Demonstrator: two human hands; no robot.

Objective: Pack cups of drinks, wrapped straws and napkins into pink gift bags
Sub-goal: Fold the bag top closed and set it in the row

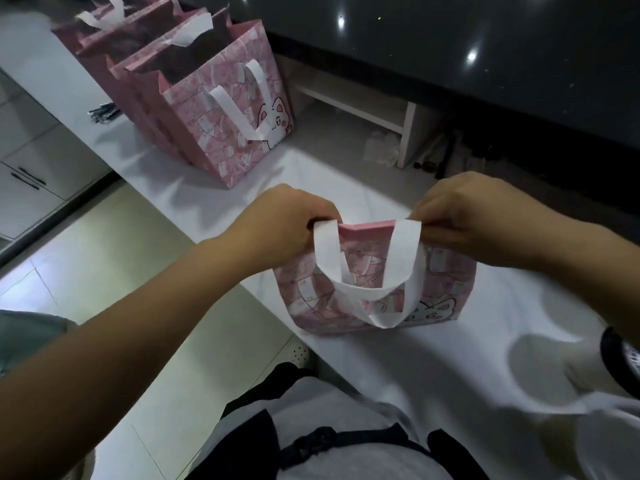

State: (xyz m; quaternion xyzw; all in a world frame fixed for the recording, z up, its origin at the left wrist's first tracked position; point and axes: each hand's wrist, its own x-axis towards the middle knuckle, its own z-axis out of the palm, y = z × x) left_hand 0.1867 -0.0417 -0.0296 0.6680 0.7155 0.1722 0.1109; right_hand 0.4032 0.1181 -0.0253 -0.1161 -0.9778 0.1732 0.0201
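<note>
A pink gift bag (446, 282) with white handles and a cartoon animal print stands on the white table (450, 368) in front of me. My left hand (280, 223) grips its top edge at the left corner. My right hand (485, 216) pinches the top edge at the right corner. The bag's mouth looks nearly flat between the two hands, and its inside is hidden. One white handle loop hangs down the front of the bag.
Several pink gift bags (225, 109) stand open in a row at the table's far left. A bundle of dark wrapped straws (104, 111) lies beside them. A dark-rimmed cup (620, 362) shows at the right edge. A low white shelf (381, 116) stands beyond the table.
</note>
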